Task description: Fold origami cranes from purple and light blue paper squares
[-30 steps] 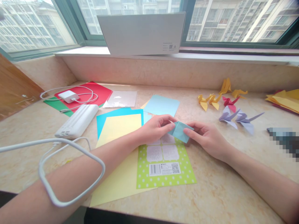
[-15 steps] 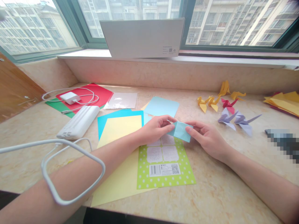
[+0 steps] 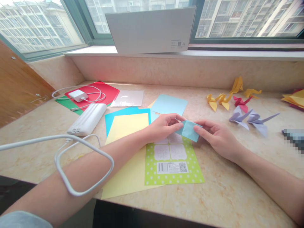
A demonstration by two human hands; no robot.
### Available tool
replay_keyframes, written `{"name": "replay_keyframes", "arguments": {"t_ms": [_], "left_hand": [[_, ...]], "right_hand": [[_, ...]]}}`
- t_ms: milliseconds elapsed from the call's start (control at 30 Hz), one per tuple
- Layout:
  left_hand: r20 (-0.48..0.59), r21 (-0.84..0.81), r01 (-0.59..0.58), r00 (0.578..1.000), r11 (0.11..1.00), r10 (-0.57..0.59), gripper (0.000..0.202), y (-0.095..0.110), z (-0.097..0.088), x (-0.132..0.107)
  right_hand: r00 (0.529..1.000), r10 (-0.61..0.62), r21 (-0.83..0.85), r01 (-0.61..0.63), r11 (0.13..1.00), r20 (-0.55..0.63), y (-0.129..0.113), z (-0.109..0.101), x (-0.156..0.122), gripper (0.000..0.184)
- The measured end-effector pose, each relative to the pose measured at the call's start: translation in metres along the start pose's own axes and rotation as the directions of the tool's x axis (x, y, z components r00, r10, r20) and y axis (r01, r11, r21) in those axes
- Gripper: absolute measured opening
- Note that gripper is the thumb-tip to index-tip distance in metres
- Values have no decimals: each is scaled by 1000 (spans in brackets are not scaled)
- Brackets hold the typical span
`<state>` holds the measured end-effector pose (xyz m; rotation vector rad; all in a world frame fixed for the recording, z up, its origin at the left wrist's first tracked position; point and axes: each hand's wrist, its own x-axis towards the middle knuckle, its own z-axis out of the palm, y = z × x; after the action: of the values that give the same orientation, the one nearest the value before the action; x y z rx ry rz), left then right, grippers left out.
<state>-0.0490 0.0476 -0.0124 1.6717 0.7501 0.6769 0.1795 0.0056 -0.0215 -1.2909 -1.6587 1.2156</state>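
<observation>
Pinches blue fold from both sides, raised slightly over top edge of dotted sheet, mid counter. Grips fold's left edge with left hand: fingers curled in, thumb pressed toward fingertips, nearly closed on the paper. Grips right corner with right hand: thumb on top, index along edge, other fingers tucked beneath, about half closed. Cannot tell contact of fold with dotted sheet. Lays left forearm across yellow sheet, with white cable looped over forearm and running toward power bank at left. Dotted sheet overlapping right part of yellow sheet, barcode and QR label near its bottom. Under yellow sheet, cyan sheet peeking out at top and left; just behind hands, pale blue sheet. Far left: charger on red sheet, over green sheet; beside these, clear sleeve. Right of hands, well apart from fold: yellow cranes, red crane, purple cranes, then paper stack at right edge. On sill behind, grey box leaning against window
</observation>
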Motion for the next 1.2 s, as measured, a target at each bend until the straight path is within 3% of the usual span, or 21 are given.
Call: {"name": "replay_keyframes", "arguments": {"t_ms": [1200], "left_hand": [[12,10,-16,1000,1000,16,23,-2,0,1]], "right_hand": [[1000,-24,-39,23,999,-11,-3,1,-1,36]]}}
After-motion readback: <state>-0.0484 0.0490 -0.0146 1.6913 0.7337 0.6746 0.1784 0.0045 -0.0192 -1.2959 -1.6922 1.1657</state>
